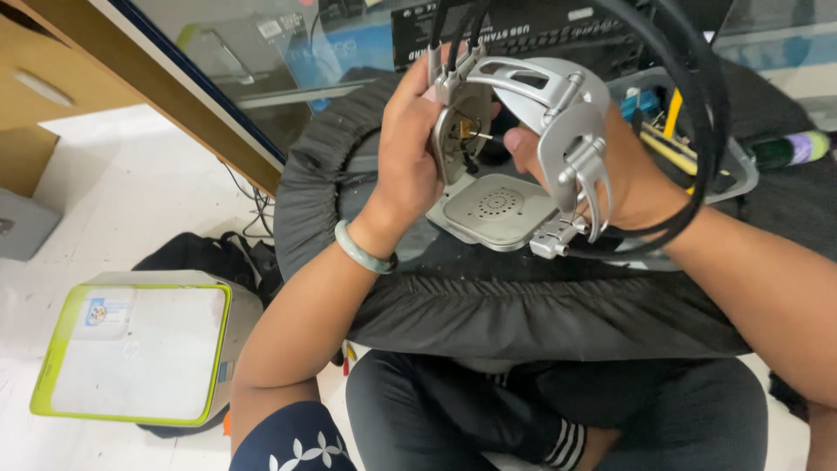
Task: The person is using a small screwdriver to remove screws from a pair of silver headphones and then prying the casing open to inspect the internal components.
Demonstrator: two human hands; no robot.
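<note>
Seen from the head camera, a silver headset frame (545, 131) is held above a black-covered worktop (540, 305), its open earcup (460, 131) gripped by the left hand (410, 148). A thin tool (484, 136) is pinched in the right hand (610, 170) and touched to the earcup's inside, while a perforated grey cover (499, 208) lies just below.

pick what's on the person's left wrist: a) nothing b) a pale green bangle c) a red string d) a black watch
b, a pale green bangle rings the wrist just below the left hand, which holds the silver headset.
</note>
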